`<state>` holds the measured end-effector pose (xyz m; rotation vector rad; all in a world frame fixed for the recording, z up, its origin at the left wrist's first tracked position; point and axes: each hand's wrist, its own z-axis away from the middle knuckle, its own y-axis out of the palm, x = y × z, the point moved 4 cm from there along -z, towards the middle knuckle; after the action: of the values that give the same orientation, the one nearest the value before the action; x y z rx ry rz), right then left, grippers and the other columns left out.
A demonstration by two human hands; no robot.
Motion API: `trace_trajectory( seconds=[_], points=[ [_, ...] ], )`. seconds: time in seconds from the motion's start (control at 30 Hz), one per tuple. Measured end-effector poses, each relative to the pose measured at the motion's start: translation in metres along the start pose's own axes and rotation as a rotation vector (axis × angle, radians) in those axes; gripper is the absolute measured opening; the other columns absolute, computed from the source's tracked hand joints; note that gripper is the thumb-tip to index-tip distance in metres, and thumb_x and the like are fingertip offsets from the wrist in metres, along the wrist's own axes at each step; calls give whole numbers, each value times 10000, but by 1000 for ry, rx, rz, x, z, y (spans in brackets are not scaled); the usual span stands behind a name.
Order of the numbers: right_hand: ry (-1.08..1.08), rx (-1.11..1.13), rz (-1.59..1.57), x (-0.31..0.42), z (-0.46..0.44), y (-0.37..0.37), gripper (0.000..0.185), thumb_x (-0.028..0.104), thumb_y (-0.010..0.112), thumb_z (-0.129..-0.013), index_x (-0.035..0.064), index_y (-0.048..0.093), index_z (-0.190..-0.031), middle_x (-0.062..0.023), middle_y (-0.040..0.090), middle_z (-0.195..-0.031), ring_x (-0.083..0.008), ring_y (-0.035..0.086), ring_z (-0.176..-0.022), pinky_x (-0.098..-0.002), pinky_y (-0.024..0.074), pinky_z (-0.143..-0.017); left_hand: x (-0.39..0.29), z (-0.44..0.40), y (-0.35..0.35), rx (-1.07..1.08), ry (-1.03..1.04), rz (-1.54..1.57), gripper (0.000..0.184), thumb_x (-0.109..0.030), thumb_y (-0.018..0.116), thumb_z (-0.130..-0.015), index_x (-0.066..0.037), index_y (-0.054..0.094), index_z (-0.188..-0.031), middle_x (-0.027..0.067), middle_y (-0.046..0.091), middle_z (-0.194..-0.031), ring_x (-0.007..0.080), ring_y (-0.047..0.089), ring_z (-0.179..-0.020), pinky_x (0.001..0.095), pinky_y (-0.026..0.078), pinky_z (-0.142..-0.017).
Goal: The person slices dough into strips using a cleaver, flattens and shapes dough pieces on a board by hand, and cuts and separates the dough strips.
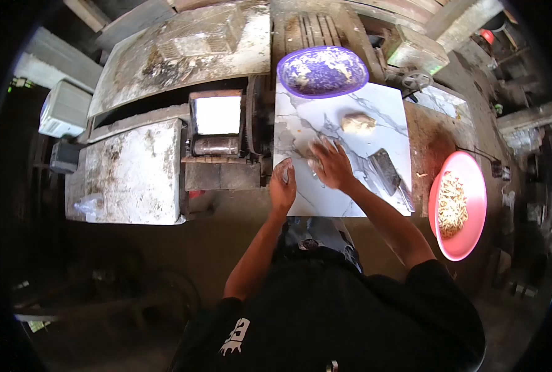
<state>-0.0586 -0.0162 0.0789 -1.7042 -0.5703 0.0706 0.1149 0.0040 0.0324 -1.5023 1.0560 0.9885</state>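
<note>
Dough lump [358, 124] beyond cleaver [384, 171], long axis roughly crosswise — nearer right hand [331, 163], fingers spread left of cleaver, than left hand [282, 178], farther left, grip not discernible

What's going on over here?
A person is working bare-handed at a white marble-patterned board. The right hand is palm down over it, fingers spread; whether anything lies beneath can't be seen. The left hand is by the board's near left corner. A pale, dough-like lump lies farther off and a cleaver to the right, neither one held. A purple basin sits at the far end, and a pink basin holding pale strips stands to the right.
</note>
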Motion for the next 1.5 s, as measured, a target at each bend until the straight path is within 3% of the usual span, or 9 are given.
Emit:
trace_trajectory(
  seconds=[0.17,0.33,0.43,0.7,0.9,1.13,1.33,1.4,1.5],
  points=[
    [52,142,75,-1,75,-19,518,319,539,-932,109,450,-1397,-106,463,-1407,-314,332,-1387,-528,242,-1138,-24,-25,35,289,311,-153,257,-115,537,-933,-1,615,-1149,199,626,-1184,356,581,-1122,398,452,-972],
    [226,109,-4,7,122,-23,517,237,628,-880,110,483,-1360,-105,419,-1450,-311,299,-1410,-527,217,-1156,-20,-6,57,656,580,-511,467,-248,524,-932,-52,499,-1355,102,456,-1441,274,389,-1353,512,240,-1125],
    [293,101,-10,11,119,-24,510,254,628,-884,106,487,-1352,-104,390,-1482,-311,297,-1413,-522,209,-1161,-17,10,53,669,665,-742,524,-298,552,-917,-63,471,-1378,93,398,-1486,291,328,-1392,535,208,-1135],
    [320,9,147,-5,33,1,498,333,464,-971,89,438,-1404,-95,445,-1454,-318,338,-1386,-554,186,-1142,-10,39,48,665,460,-936,711,-394,558,-895,-15,344,-1458,152,330,-1522,326,233,-1438,549,124,-1158],
    [251,-70,101,-18,-49,23,448,358,456,-974,90,504,-1329,-87,599,-1274,-294,413,-1331,-577,236,-1110,-45,61,52,966,70,-1000,789,-473,490,-904,43,285,-1464,202,243,-1556,312,213,-1453,534,152,-1160],
    [111,-146,-48,-15,-106,34,281,234,498,-941,47,642,-1094,-113,683,-1025,-265,604,-1047,-456,383,-979,-63,65,76,813,320,-770,834,-503,555,-881,41,293,-1457,234,277,-1524,344,260,-1425,493,191,-1160],
    [26,-115,29,-39,-31,25,286,240,492,-955,67,642,-1126,-108,677,-1084,-292,574,-1127,-483,384,-992,-56,74,85,919,198,-796,768,-494,557,-888,28,363,-1417,220,308,-1516,322,279,-1419,456,213,-1156],
    [50,94,26,-37,10,0,328,260,498,-959,70,614,-1201,-138,617,-1227,-324,491,-1246,-493,337,-1061,-54,76,77,991,99,-720,709,-479,556,-896,14,421,-1387,210,338,-1506,313,291,-1415,459,233,-1147],
    [27,71,22,-33,67,-21,445,284,511,-952,80,510,-1348,-164,490,-1390,-365,378,-1342,-521,269,-1115,-46,82,58,1045,1,-534,630,-494,495,-930,0,514,-1321,204,446,-1439,305,374,-1378,447,269,-1135]
  ],
)
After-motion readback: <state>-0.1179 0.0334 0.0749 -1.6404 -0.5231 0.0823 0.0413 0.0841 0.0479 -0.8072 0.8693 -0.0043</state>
